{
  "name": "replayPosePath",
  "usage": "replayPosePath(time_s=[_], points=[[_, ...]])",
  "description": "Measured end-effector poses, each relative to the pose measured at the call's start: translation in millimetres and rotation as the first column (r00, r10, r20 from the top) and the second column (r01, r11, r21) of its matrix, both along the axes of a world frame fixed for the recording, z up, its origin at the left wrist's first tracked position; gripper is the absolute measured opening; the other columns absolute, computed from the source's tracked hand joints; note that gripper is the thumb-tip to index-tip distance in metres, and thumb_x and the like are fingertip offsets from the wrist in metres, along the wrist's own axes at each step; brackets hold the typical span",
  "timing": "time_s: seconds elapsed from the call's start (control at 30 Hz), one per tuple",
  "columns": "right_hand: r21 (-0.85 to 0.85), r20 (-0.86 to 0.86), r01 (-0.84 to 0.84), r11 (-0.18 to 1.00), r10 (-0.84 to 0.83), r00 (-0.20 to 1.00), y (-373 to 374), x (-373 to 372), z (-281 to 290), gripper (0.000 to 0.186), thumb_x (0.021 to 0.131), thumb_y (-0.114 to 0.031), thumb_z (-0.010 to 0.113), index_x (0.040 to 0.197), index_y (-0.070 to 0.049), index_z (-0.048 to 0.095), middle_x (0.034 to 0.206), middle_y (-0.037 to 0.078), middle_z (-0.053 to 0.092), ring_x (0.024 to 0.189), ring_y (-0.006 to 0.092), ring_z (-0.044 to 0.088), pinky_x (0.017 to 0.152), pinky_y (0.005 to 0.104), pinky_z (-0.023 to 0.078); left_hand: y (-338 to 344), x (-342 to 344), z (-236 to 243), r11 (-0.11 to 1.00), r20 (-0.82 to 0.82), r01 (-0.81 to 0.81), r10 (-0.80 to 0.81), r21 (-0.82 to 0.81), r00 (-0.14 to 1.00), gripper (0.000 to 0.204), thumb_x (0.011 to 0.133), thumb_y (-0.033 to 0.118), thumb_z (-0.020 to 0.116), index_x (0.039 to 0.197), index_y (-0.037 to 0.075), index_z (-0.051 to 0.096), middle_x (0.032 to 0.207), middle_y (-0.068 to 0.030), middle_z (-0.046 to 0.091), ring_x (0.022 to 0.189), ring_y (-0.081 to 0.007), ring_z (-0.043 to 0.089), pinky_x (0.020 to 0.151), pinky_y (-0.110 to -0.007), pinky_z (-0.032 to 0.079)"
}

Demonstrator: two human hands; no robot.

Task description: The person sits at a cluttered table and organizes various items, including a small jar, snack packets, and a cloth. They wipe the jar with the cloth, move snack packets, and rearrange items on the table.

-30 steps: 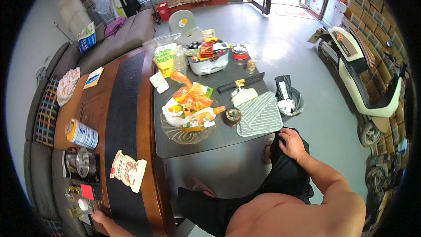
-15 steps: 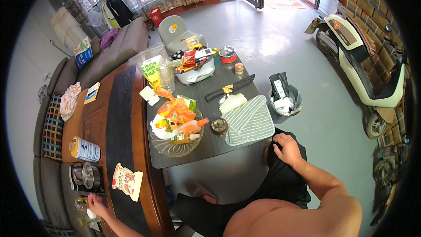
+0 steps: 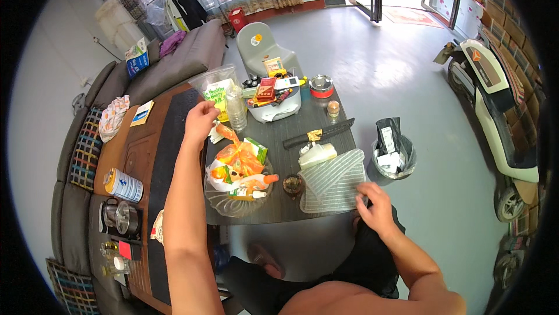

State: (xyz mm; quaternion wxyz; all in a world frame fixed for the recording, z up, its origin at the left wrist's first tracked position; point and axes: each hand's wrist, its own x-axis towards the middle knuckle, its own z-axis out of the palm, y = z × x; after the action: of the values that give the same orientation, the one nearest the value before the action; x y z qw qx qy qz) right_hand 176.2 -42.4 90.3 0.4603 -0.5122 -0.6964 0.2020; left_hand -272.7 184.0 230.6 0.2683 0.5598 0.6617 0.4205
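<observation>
My left arm reaches forward over the seam between the two tables. My left hand (image 3: 202,121) is beside a clear plastic bottle (image 3: 236,111) and a white object (image 3: 216,132). Its fingers are curled together; whatever they may hold is hidden. Behind it stands a clear bag with a green-and-yellow pack (image 3: 219,95). My right hand (image 3: 375,207) has its thumb and fingers apart, with fingertips at the right edge of a grey striped cloth (image 3: 332,181) by my knee. An orange plastic bag (image 3: 240,158) fills a glass bowl (image 3: 224,204), with small bottles in front.
On the dark table (image 3: 279,213) are a sheathed knife (image 3: 319,134), an ashtray (image 3: 293,184) and a white basket of small items (image 3: 276,108). A lined bin (image 3: 402,166) stands at the right. A red-and-black box (image 3: 129,250), pots and jars sit at lower left.
My left hand has moved from the jars at lower left, forward to the clear bottle. The red-and-black box now shows there. My right hand has shifted from my knee to the cloth's edge.
</observation>
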Motion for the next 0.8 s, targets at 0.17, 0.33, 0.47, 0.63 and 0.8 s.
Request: replayPosePath(time_s=[0.17, 0.33, 0.47, 0.63, 0.8], points=[[-0.038, 0.149, 0.185, 0.982, -0.177, 0.973, -40, 44, -61, 0.019, 0.082, -0.003, 0.071, 0.1, 0.001, 0.067, 0.102, 0.018, 0.069, 0.087, 0.0367, 0.067, 0.078, 0.0408, 0.055, 73, 20, -16, 0.985, -0.683, 0.092, 0.035, 0.149, 0.73, 0.059, 0.084, 0.021, 0.077, 0.14, 0.009, 0.061, 0.135, -0.0224, 0.063, 0.122, -0.0391, 0.062, 0.105, -0.043, 0.05], [-0.161, 0.109, 0.159, 0.974, -0.142, 0.984, -29, 38, -53, 0.02, 0.083, -0.003, 0.07, 0.102, 0.002, 0.066, 0.107, 0.019, 0.068, 0.091, 0.0389, 0.067, 0.08, 0.0413, 0.055, 108, 9, -45, 0.995, -0.867, 0.098, -0.048, 0.001, 0.496, 0.059, 0.083, 0.021, 0.078, 0.139, 0.014, 0.062, 0.148, -0.0225, 0.053, 0.132, -0.0369, 0.056, 0.11, -0.043, 0.048], [-0.192, 0.07, 0.158, 0.969, -0.147, 0.987, -30, 40, -57, 0.021, 0.084, -0.003, 0.07, 0.104, 0.003, 0.066, 0.108, 0.018, 0.068, 0.088, 0.0381, 0.066, 0.079, 0.0408, 0.054, 89, 4, -48, 0.994, -0.825, 0.009, -0.099, -0.113, 0.556, 0.028, 0.083, 0.013, 0.074, 0.111, 0.009, 0.073, 0.124, -0.0188, 0.064, 0.116, -0.0385, 0.064, 0.103, -0.045, 0.051], [-0.186, 0.039, 0.117, 0.976, -0.111, 0.993, -29, 33, -54, 0.022, 0.083, 0.0, 0.07, 0.105, 0.002, 0.065, 0.109, 0.018, 0.068, 0.082, 0.0329, 0.065, 0.077, 0.0398, 0.054, 21, -50, -5, 0.927, -0.697, 0.064, 0.231, 0.369, 0.679, 0.019, 0.086, 0.011, 0.076, 0.102, 0.005, 0.07, 0.106, -0.0158, 0.07, 0.101, -0.0362, 0.067, 0.09, -0.042, 0.053], [-0.16, 0.103, 0.142, 0.977, -0.126, 0.987, -32, 33, -54, 0.022, 0.084, -0.001, 0.07, 0.105, 0.001, 0.066, 0.109, 0.017, 0.068, 0.083, 0.0323, 0.066, 0.078, 0.0393, 0.054, -97, -77, 56, 0.955, -0.066, -0.026, 0.048, 0.297, 0.997, 0.009, 0.092, 0.006, 0.072, 0.098, 0.003, 0.065, 0.087, -0.0017, 0.067, 0.073, -0.0093, 0.062, 0.068, -0.025, 0.051]])
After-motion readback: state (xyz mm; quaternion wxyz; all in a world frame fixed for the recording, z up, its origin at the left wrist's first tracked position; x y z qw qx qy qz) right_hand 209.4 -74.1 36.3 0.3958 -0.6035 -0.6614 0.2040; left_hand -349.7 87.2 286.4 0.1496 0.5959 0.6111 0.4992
